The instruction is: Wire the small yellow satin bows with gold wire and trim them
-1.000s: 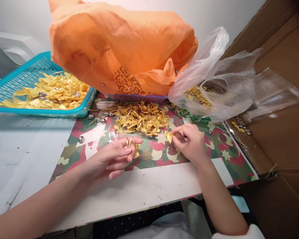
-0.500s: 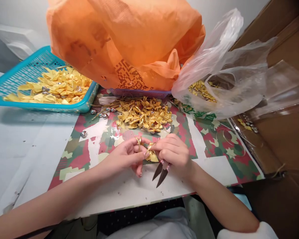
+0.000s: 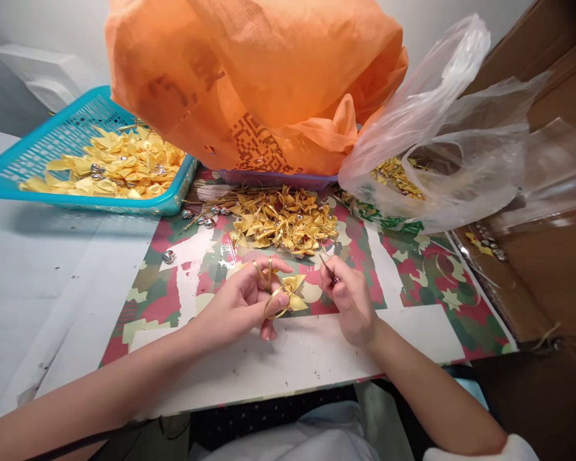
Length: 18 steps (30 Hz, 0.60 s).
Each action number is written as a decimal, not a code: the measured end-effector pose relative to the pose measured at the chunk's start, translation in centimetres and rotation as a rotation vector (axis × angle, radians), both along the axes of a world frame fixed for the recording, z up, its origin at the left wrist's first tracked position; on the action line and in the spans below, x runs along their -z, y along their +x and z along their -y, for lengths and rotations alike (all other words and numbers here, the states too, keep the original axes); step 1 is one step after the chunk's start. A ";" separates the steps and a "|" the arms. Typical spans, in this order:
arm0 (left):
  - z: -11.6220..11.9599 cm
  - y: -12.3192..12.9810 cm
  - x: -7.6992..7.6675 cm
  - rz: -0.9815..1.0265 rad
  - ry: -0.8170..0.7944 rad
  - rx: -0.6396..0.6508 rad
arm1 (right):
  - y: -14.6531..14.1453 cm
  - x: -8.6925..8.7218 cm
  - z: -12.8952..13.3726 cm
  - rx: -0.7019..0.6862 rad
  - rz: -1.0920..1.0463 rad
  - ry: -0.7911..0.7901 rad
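Note:
Between the thumb and fingers of my left hand (image 3: pixel 249 301) is a yellow ribbon flower (image 3: pixel 295 296) with a loop of gold wire (image 3: pixel 274 306) curving over the thumb. More gold wire (image 3: pixel 269 272) is wound round the fingers of that hand. My right hand (image 3: pixel 351 298) is closed on a small pair of scissors (image 3: pixel 327 267), mostly covered by the palm. Their narrow dark end points up and left, apart from the flower. Just beyond both hands lies a pile of yellow flowers with gold wire (image 3: pixel 288 221).
A blue basket (image 3: pixel 166 203) of yellow flowers stands at the left. Behind the pile bulges a large orange bag (image 3: pixel 259 83), with a clear plastic bag (image 3: pixel 427 173) to its right. Several silver beads (image 3: pixel 168 257) lie near the basket. Cardboard (image 3: pixel 561 269) borders the right side.
My right hand has drawn away from the flower to the right, and the scissors have swung from pointing down to pointing up. The wire loop now shows rounded at my left thumb.

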<state>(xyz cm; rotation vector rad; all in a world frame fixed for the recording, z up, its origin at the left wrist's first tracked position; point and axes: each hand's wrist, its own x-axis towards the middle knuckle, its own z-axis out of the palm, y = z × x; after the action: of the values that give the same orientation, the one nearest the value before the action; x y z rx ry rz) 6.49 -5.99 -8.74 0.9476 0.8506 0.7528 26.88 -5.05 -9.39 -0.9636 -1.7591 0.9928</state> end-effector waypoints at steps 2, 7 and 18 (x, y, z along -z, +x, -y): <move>0.0 0.0 0.0 -0.003 -0.014 0.015 | 0.0 -0.1 0.1 -0.002 0.057 0.052; -0.3 0.1 0.0 0.009 -0.062 0.003 | 0.4 -0.4 -0.1 -0.019 0.309 0.279; -0.2 0.0 0.3 -0.023 -0.022 -0.037 | 0.4 -0.5 -0.3 0.070 0.585 0.318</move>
<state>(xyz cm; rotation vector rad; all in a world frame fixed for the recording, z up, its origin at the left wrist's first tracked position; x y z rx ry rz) 6.50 -5.75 -9.00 0.9240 0.8970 0.7643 27.27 -4.74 -8.93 -1.1691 -2.2537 0.3761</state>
